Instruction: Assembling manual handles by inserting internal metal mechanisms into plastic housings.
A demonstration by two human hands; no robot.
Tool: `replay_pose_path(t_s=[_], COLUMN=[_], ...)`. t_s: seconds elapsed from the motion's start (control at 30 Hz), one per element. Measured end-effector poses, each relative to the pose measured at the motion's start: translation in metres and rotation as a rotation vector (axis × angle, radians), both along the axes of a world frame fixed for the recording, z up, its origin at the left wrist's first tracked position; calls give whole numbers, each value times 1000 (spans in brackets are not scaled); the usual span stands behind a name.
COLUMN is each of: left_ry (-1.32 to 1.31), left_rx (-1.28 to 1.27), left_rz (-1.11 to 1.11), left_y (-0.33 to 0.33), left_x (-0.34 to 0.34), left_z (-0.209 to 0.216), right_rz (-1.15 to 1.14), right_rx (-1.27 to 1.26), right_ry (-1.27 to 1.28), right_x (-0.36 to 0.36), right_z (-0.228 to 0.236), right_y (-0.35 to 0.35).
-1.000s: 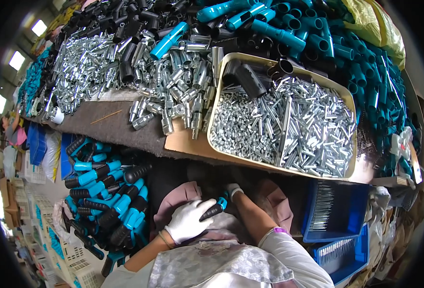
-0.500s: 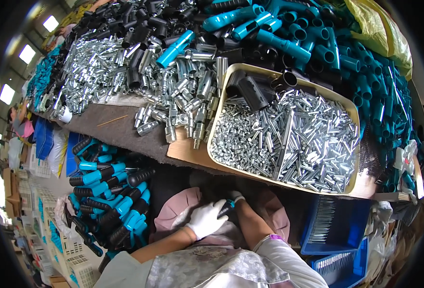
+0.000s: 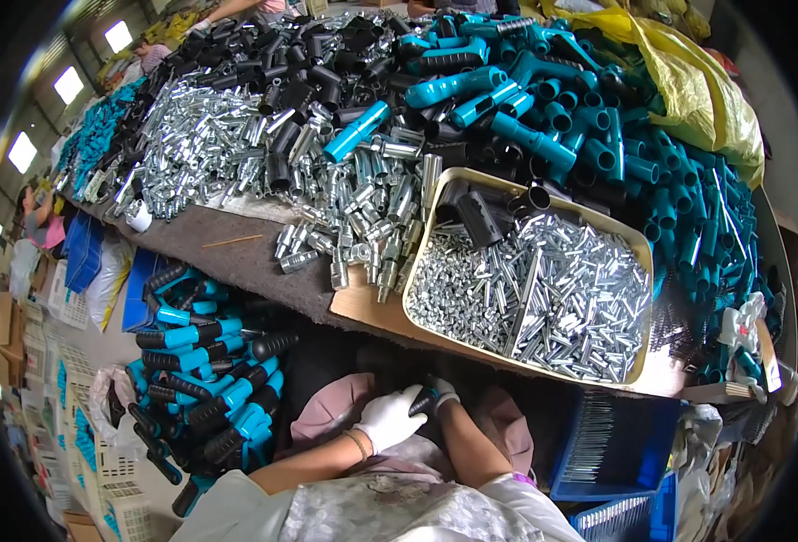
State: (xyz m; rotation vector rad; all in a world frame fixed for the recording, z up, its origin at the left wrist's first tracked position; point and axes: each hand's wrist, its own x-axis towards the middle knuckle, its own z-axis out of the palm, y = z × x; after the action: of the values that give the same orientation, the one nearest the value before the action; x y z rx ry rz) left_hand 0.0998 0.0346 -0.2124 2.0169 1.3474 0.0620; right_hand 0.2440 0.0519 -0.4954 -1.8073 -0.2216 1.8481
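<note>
My left hand (image 3: 390, 421), in a white glove, is low over my lap and closed round a black grip with a little teal on it (image 3: 424, 400). Just to its right is my right hand (image 3: 444, 390), also white-gloved, at the far end of that grip. Its fingers are mostly hidden in the shadow under the bench edge, so what they hold does not show. To the left of my left arm lies a heap of teal tool bodies with black ribbed grips (image 3: 227, 384).
On the bench ahead, a cream tray (image 3: 649, 298) holds small metal pins and black sleeves. Around it lie metal fittings (image 3: 363, 212), black tubes (image 3: 326, 86) and teal housings (image 3: 543, 144). Blue bins (image 3: 588, 492) with metal rods stand at lower right. Other people are at the far left.
The whole view has shifted, so the bench appears lower. My hands stay together over my lap, and more of the black grip shows between them.
</note>
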Motion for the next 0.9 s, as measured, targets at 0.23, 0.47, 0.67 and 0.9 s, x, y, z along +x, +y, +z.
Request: replay_pose_path(t_s=[0.23,0.47,0.67,0.9], left_ry=[-6,-81,-41,-41], left_rx=[-117,-75,-43,-93], left_rz=[-73,28,101,-25], left_y=[7,16,7,6], left_x=[-2,-3,12,-6], left_z=[-26,-40,-57,-33], right_rz=[43,176,305,138], right_rx=[721,654,845,625], right_ry=[-513,-482,-936,-429], right_x=[-22,-20,-15,-17], right_z=[220,213,176,209], right_y=[-7,14,10,8])
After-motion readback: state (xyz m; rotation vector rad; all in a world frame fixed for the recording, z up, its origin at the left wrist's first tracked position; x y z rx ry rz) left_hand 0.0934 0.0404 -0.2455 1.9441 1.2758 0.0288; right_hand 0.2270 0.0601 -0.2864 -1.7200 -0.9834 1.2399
